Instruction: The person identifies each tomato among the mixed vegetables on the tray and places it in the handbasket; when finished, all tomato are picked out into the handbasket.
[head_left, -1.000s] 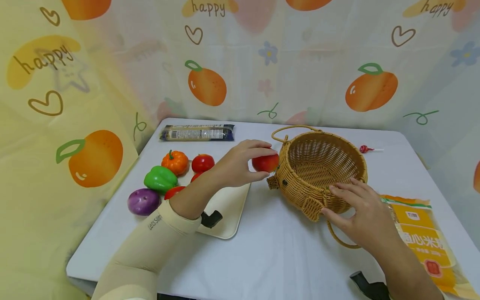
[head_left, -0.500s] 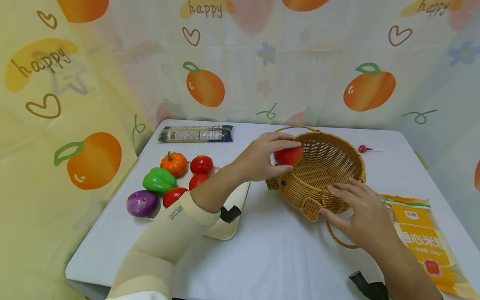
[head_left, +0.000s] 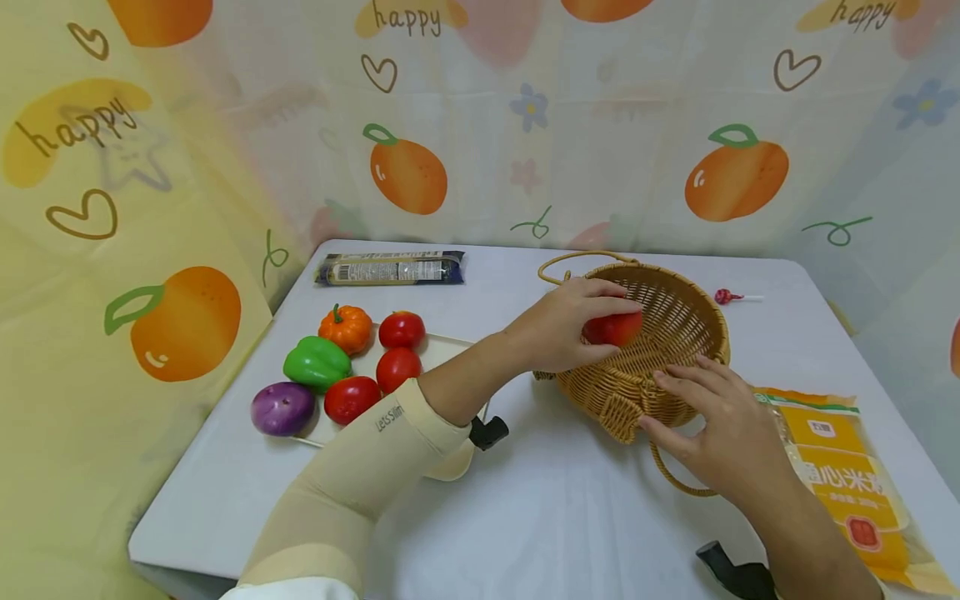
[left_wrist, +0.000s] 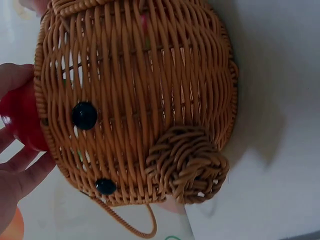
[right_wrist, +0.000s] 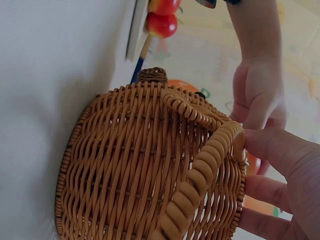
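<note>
The left hand (head_left: 573, 325) grips a round red toy apple (head_left: 613, 328) between curled fingers and thumb, holding it just inside the rim of the round woven wicker basket (head_left: 678, 333), above the basket's floor. In the left wrist view the red apple (left_wrist: 20, 120) shows at the basket's edge, beside the basket's (left_wrist: 135, 95) outer wall with its two black bead eyes and a woven snout. The right hand (head_left: 720, 429) rests with straight, spread fingers against the near outer wall of the basket, touching the rim; in the right wrist view its fingers (right_wrist: 280, 150) lie on the thick braided edge of the basket (right_wrist: 150, 165). Apart from the held apple, the pictures show nothing in the basket.

On the white bench (head_left: 555, 508), left of the basket, a cream rectangular tray (head_left: 442, 354) carries a small orange toy pumpkin (head_left: 346, 327), a green toy bell pepper (head_left: 317, 363) and three red toy tomatoes (head_left: 397, 368). A purple toy vegetable (head_left: 282, 408) lies at the tray's left edge.
</note>
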